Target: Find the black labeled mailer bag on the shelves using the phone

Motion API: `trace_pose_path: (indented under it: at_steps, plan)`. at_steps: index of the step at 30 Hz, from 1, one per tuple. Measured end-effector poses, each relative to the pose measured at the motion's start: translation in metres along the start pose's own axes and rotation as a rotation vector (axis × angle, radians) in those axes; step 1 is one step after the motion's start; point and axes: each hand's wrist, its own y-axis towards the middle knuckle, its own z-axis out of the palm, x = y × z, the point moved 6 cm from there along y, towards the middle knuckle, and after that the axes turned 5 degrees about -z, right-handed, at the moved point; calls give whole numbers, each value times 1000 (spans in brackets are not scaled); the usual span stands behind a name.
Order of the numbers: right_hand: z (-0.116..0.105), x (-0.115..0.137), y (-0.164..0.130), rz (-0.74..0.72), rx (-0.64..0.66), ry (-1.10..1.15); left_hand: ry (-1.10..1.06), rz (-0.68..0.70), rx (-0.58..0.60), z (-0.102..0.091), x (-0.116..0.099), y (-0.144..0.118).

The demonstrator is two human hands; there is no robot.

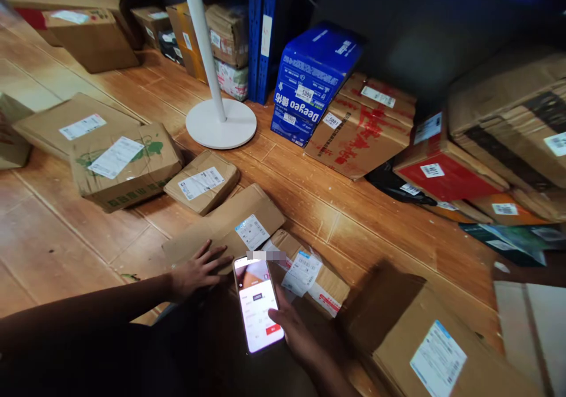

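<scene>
Smartphone (257, 305) in the right hand (300, 335) sits low in the middle of the view, its lit screen turned up toward the person, fingers wrapped around its right edge and back so the display stays readable while the camera end points at the parcels ahead. The left hand (198, 270) lies flat and spread, gripping nothing, on a flat brown cardboard mailer (225, 226) on the wooden floor (66, 249), apparently pressing it down so its white shipping label (252, 232) faces up just beyond the phone's top edge. Touching that mailer on the right is a small taped carton (318, 282) with a label (303, 272) of its own, partly curled. Other parcels are laid out label-up around the person: a small box (202, 181) just behind the mailer, a green-printed box (126, 164) to the left, a blue box (313, 81) leaning on a red-printed carton (365, 128) farther back, and a large carton (433, 344) near the right hand. A white lamp stand (220, 120) rises from its round base between the piles.
</scene>
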Motion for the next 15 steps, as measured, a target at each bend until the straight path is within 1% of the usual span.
trace_pose_path:
  at_steps: [3,6,8,11,12,15]
  plan:
    - [9,7,21,-12,59,-94,-7,-2,-62,-9,-6,-2]
    - [14,15,31,-39,55,-138,4,-71,-171,-18,-14,-8]
    - [15,20,31,-28,43,-152,24,-105,-217,-21,-19,-13]
    - [17,28,30,-19,34,-159,25,-129,-224,-23,-22,-19]
    - [17,30,29,-25,28,-158,21,-132,-234,-24,-22,-20]
    - [16,32,29,-30,28,-155,9,-103,-314,-32,-23,-23]
